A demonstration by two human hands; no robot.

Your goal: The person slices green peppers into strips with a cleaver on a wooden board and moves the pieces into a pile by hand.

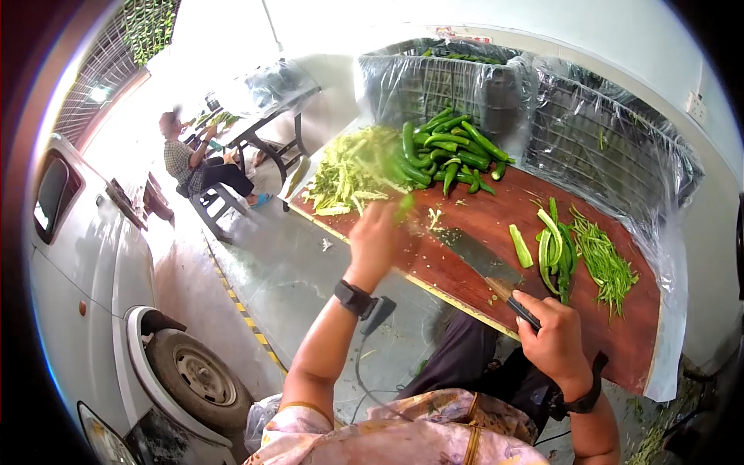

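Observation:
My right hand (552,335) is closed round the dark handle of a cleaver (484,257), whose blade lies low over the red-brown table (434,267). My left hand (376,240) is at the table's near edge, beside the pile of pale green pepper scraps (345,170); its fingers are smeared by motion, with a blurred bit of green at the fingertips. Whole green peppers (453,147) are heaped behind it. Right of the blade lie halved peppers (554,248), and beyond them a pile of thin green shreds (603,260).
Plastic-lined crates (438,89) stand along the table's back. At the far left a person (194,159) sits at another table (263,116). A white vehicle (101,256) fills the left side. Yellow-black tape (240,306) marks the floor.

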